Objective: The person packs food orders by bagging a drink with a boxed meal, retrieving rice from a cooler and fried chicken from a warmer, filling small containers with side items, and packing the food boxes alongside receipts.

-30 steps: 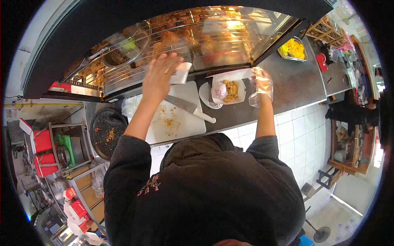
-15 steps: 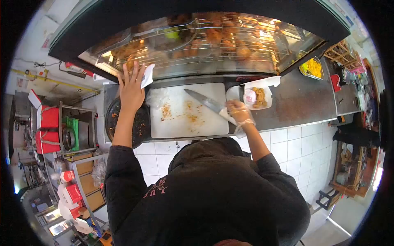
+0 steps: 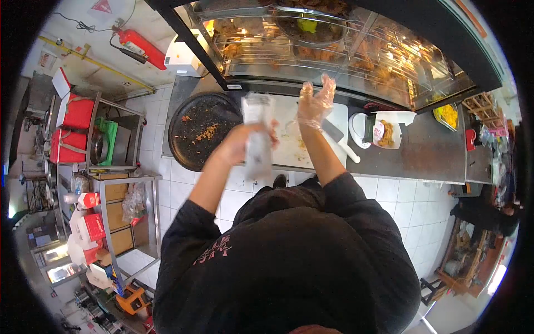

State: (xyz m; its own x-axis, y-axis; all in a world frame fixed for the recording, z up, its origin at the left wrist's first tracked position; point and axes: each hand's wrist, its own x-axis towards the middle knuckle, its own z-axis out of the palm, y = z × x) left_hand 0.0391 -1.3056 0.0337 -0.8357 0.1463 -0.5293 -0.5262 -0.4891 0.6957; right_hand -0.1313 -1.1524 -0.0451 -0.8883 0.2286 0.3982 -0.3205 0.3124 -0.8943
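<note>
My left hand [image 3: 238, 145] is closed around a long, flat white-and-grey object [image 3: 257, 147], too smeared by motion to name, above the left part of the white cutting board [image 3: 293, 157]. My right hand [image 3: 315, 104] wears a clear plastic glove. Its fingers are raised and apart over the board, and nothing shows in them. Close to its wrist lies a knife [image 3: 341, 142] with a white handle, its blade partly hidden behind the hand and forearm. A round black tray [image 3: 186, 119] with brown crumbs stands left of the board.
A glass-fronted display cabinet [image 3: 267, 67] with food on racks rises behind the counter. To the right are a white scale [image 3: 360, 139], an open paper box of food [image 3: 389, 133] and a tray of yellow food [image 3: 446, 116]. A white machine [image 3: 185, 55] stands at the back left.
My left hand has left the cabinet's glass and come over the board with the blurred object. My right hand has let go of the knife and moved up and left. The view has shifted.
</note>
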